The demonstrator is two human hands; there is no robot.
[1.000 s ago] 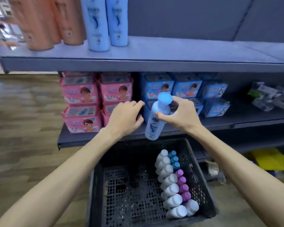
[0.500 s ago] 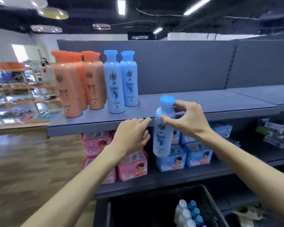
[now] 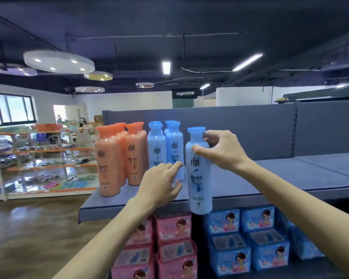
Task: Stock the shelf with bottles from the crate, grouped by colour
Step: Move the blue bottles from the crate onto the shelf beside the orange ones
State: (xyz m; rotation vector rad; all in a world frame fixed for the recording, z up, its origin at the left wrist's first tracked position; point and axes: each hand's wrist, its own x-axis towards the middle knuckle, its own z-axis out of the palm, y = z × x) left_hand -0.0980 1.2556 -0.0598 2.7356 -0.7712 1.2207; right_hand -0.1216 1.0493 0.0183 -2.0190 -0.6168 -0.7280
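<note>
My right hand [image 3: 222, 152] has its fingers [image 3: 211, 137] clamped round the neck and shoulder of a blue bottle [image 3: 198, 178], thumb on its front. It hangs upright before the shelf [image 3: 270, 184] edge, its base below the lip. The label carries dark Chinese characters over a blue swirl; the small print is too blurred to read. My left hand [image 3: 161, 182] holds nothing, fingers loosely apart, reaching toward the blue bottles [image 3: 165, 146] standing on the shelf. Left of those stand orange bottles [image 3: 119, 158] with the same characters. Below sit pink packs [image 3: 175, 244] and blue packs [image 3: 248, 238] printed with a cartoon child.
</note>
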